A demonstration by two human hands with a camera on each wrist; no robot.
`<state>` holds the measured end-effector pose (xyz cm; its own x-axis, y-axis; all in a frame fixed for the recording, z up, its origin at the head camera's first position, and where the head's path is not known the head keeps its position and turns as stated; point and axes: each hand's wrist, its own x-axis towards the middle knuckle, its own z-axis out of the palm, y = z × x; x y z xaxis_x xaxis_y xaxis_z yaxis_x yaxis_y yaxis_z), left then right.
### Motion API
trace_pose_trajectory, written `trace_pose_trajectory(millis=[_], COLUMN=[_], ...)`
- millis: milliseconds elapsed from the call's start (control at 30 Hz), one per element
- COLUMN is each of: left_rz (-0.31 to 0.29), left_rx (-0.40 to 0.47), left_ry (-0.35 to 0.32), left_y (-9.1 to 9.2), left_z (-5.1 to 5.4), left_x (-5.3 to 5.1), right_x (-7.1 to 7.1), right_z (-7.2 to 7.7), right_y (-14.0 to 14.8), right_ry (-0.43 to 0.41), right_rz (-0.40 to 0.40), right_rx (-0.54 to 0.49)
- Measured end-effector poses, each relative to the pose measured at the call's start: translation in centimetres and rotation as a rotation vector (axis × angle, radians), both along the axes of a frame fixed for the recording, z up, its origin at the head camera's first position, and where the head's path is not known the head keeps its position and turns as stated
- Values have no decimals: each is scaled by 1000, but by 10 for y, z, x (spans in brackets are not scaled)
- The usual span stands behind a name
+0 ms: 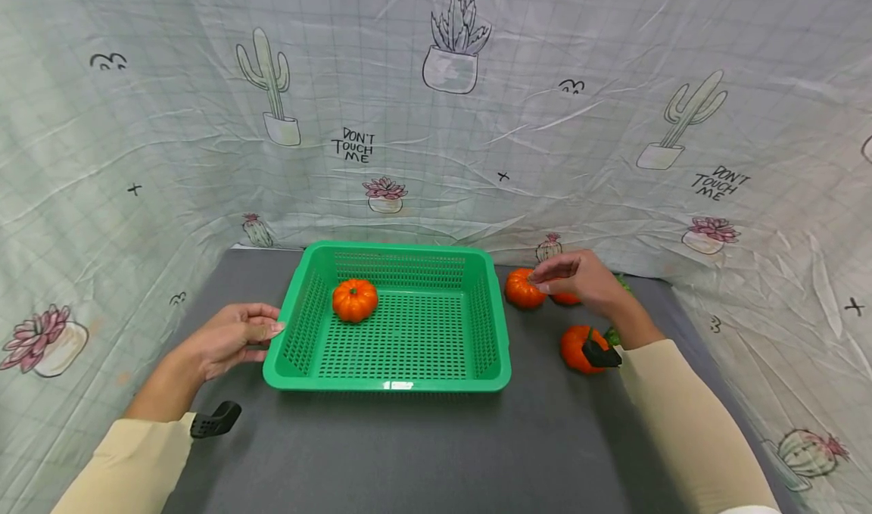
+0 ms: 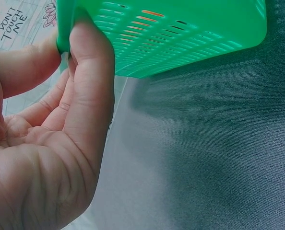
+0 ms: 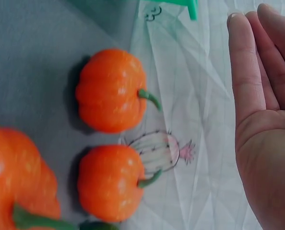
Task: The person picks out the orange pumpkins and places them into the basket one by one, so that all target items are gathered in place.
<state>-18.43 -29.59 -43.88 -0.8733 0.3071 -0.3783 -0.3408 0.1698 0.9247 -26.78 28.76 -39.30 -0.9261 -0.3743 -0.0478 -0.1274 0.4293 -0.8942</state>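
While your left hand (image 1: 235, 340) pinches the basket (image 1: 327, 384) at its left side, your right hand (image 1: 582, 281), fingers extended and grasping nothing, is near the pumpkins (image 1: 521, 294) on the worktop (image 1: 388, 453). Loading appears about one-quarter complete: one pumpkin inside, three outside, at right. Count: one basket, four pumpkins, at least two green items (image 1: 611, 337), partly hidden, unidentified.

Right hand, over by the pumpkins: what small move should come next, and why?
Probably lower the right hand onto the outside pumpkin closest to the green basket: that hand hovers by it, holding nothing, while the left hand pinches the basket, where another pumpkin lies.
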Motion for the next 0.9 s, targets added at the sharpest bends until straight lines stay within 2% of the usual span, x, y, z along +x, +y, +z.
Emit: trace_pose_trajectory(millis=[433,900], left_rz=[8,7], left_rx=[20,20], left_ry=[2,3], left_y=[1,0], left_z=[1,-1], left_x=[2,1], right_x=[10,28], right_z=[-11,-21], right_y=[46,86], right_ry=[-80,-60], right_rz=[5,-5], right_rx=[31,118])
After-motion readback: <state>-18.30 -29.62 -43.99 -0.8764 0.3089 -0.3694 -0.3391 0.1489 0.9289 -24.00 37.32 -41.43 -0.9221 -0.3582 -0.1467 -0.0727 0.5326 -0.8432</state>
